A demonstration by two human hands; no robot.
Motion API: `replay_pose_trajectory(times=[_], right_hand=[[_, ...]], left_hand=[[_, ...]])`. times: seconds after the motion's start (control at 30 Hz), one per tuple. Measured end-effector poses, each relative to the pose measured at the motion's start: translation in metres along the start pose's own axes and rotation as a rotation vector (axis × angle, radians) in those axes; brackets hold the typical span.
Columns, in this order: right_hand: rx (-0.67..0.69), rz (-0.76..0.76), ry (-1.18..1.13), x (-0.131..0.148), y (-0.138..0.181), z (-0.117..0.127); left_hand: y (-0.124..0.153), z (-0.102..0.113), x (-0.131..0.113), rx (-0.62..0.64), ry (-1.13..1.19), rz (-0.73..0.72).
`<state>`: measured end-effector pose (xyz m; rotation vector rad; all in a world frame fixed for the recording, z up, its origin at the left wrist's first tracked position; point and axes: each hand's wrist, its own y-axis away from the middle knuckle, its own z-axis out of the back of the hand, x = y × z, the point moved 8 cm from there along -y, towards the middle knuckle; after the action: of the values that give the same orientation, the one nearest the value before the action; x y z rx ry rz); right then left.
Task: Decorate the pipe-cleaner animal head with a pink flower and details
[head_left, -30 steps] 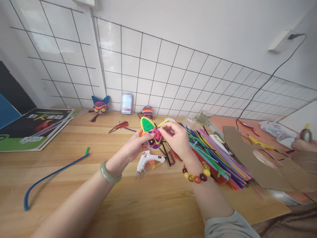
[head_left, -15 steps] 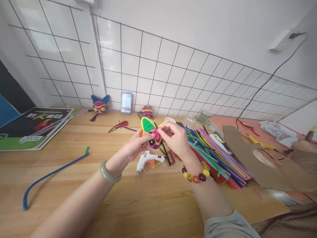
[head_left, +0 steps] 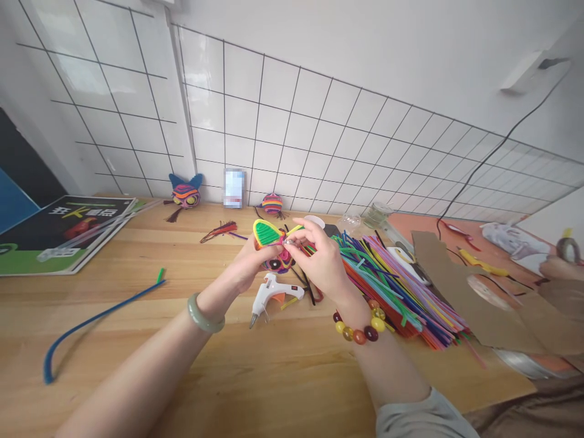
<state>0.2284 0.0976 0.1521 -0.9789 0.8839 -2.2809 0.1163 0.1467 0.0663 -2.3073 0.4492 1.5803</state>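
Note:
My left hand (head_left: 243,266) is closed round a small animal head craft (head_left: 266,234) of coloured pipe cleaners, with a green ear edged in yellow and a black-and-white eye. My right hand (head_left: 319,258) pinches at the top middle of the craft, thumb and forefinger together on a small shiny silvery piece (head_left: 287,242); its exact kind is too small to tell. The craft's right side is largely hidden by the right fingers. Just below on the table lies a white glue gun (head_left: 274,292), nozzle toward me.
Right of my hands spreads a pile of pipe cleaners (head_left: 392,292), beside scissors (head_left: 410,261) and cardboard (head_left: 444,292). A blue pipe cleaner (head_left: 91,320) lies left. Two similar crafts, one blue-eared (head_left: 185,191) and one striped (head_left: 272,203), stand at the wall. Another person's hand (head_left: 559,269) is far right.
The craft has tilted and shifted slightly left in my hands, its green ear leaning further left. My right fingers have spread a little above the pinch. The other person's hand has moved.

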Motion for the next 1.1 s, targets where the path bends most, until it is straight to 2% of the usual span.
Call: replay_pose_trajectory(times=[0.2,0.53,0.73,0.93,1.1], right_hand=[[0.035,0.074,0.103,0.011,0.002,-0.002],[0.135,0.169,0.272,0.027,0.007,-0.009],[0.137,0.145,0.259,0.023,0.009,-0.011],[0.123,0.082,0.146,0.013,0.006,-0.013],[0.131,-0.002,0.043,0.0,0.005,-0.015]], left_hand=[[0.001,-0.004,-0.011,0.029,-0.036,-0.064],[0.002,-0.002,-0.017,-0.006,-0.035,-0.084],[0.002,0.0,-0.013,-0.027,-0.006,-0.053],[-0.001,0.002,-0.001,0.01,0.034,0.018],[-0.003,0.012,0.007,-0.069,0.08,0.092]])
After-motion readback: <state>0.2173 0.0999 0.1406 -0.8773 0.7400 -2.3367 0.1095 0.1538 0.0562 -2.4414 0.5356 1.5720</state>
